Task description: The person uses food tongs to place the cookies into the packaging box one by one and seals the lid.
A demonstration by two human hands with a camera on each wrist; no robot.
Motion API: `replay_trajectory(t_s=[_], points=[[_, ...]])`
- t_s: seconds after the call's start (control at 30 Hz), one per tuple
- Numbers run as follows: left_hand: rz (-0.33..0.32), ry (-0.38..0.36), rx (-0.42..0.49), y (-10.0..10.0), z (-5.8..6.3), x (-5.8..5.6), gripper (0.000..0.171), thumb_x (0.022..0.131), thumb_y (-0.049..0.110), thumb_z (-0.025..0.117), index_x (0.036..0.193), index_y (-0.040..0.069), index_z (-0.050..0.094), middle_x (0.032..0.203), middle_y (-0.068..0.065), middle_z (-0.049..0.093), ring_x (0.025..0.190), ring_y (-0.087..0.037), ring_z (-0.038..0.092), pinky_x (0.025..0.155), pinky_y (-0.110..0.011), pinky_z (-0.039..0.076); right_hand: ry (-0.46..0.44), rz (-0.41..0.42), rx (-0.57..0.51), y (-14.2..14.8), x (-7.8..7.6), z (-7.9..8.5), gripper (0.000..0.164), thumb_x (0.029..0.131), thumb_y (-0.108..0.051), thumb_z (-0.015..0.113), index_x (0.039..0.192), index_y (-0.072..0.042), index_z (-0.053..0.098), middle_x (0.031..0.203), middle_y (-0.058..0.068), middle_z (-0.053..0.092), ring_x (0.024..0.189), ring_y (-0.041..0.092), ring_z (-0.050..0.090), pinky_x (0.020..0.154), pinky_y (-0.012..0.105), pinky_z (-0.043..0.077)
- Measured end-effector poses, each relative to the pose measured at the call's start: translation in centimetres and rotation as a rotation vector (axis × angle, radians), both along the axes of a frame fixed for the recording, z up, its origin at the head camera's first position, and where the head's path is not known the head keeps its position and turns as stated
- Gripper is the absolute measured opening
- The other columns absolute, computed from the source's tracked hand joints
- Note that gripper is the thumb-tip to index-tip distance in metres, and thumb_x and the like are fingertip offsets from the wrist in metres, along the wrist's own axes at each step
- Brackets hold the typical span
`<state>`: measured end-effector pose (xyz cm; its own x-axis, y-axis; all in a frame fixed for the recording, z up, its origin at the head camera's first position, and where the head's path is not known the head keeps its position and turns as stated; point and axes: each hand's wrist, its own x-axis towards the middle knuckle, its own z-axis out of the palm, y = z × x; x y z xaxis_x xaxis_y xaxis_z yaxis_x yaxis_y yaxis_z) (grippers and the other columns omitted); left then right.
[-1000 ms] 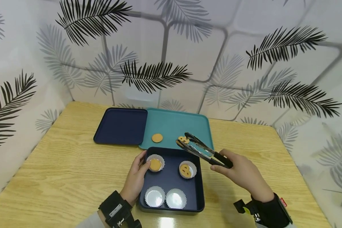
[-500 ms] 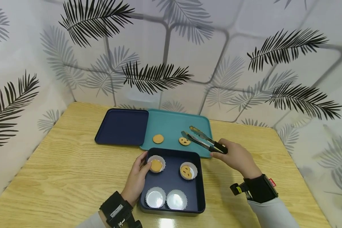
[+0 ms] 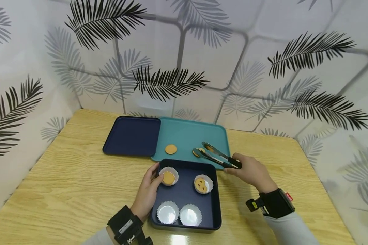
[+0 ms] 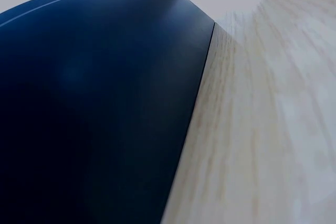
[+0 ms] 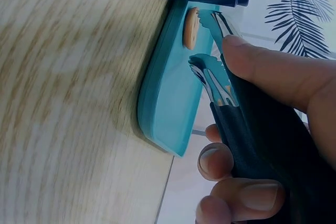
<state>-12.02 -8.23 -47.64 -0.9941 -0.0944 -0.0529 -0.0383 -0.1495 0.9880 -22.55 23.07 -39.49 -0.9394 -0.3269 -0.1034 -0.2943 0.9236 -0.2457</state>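
My left hand (image 3: 146, 192) grips the left wall of a navy box (image 3: 185, 194), thumb over the rim beside a paper baking cup (image 3: 176, 173) that holds a plain cookie (image 3: 169, 178). Another cup at the box's right side has a smiley cookie (image 3: 200, 185) in it. Two bare white cups (image 3: 167, 212) sit along the near side. In my right hand (image 3: 253, 173) are metal tongs (image 3: 216, 157), held by their black handles with the arms spread. Their tips reach around a smiley cookie (image 3: 195, 153) on the teal tray (image 3: 187, 131), partly hiding it.
Left of the tips, a plain round cookie (image 3: 170, 149) lies on the teal tray. A flat navy tray (image 3: 132, 136) overlaps the teal one's left edge. The wooden table (image 3: 79, 183) backs onto a leaf-patterned curtain (image 3: 159, 44).
My right hand has lowered the tongs from above the box's far edge to the smiley cookie on the teal tray. My left hand has stayed on the box.
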Motion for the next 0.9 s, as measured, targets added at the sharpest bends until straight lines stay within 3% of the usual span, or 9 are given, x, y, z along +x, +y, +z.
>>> replay_trajectory(t_s=[0.2,0.37,0.6,0.77,0.9], points=[[-0.011,-0.009,0.003,0.04,-0.06,0.14,0.051,0.103,0.015,0.045,0.151,0.006,0.027,0.156,-0.016,0.025,0.145,-0.031,0.02,0.118,-0.047,0.019,0.009,0.02,0.0,0.18,0.35,-0.1,0.061,0.085,-0.047,0.07,0.13,-0.009,0.058,0.119,0.019,0.064,0.093,0.033,0.064,0.065,0.045,0.052],[-0.015,-0.013,0.006,0.09,0.02,0.29,0.052,0.103,0.015,0.044,0.151,0.006,0.026,0.157,-0.016,0.024,0.146,-0.031,0.019,0.119,-0.047,0.019,-0.011,0.025,-0.014,0.28,0.54,-0.26,0.058,0.085,-0.048,0.07,0.128,-0.011,0.06,0.115,0.016,0.066,0.09,0.028,0.064,0.064,0.043,0.051],[-0.017,-0.006,0.01,0.05,-0.04,0.17,0.052,0.103,0.014,0.044,0.151,0.005,0.026,0.156,-0.017,0.025,0.145,-0.031,0.02,0.118,-0.046,0.019,-0.05,0.037,-0.058,0.34,0.4,-0.28,0.059,0.085,-0.049,0.069,0.129,-0.011,0.06,0.121,0.018,0.064,0.098,0.032,0.063,0.073,0.047,0.052],[-0.011,-0.002,0.003,0.01,-0.02,0.09,0.051,0.103,0.013,0.044,0.151,0.005,0.027,0.156,-0.017,0.026,0.145,-0.031,0.021,0.118,-0.047,0.019,-0.036,0.045,-0.059,0.33,0.24,-0.33,0.054,0.085,-0.047,0.07,0.126,-0.013,0.061,0.12,0.016,0.065,0.096,0.029,0.063,0.071,0.045,0.051],[-0.007,-0.001,0.001,-0.02,0.01,0.05,0.051,0.103,0.013,0.045,0.15,0.005,0.027,0.156,-0.016,0.025,0.145,-0.032,0.02,0.118,-0.047,0.019,-0.012,0.053,-0.058,0.31,0.21,-0.36,0.048,0.085,-0.045,0.071,0.121,-0.014,0.062,0.112,0.011,0.066,0.083,0.022,0.058,0.062,0.037,0.045]])
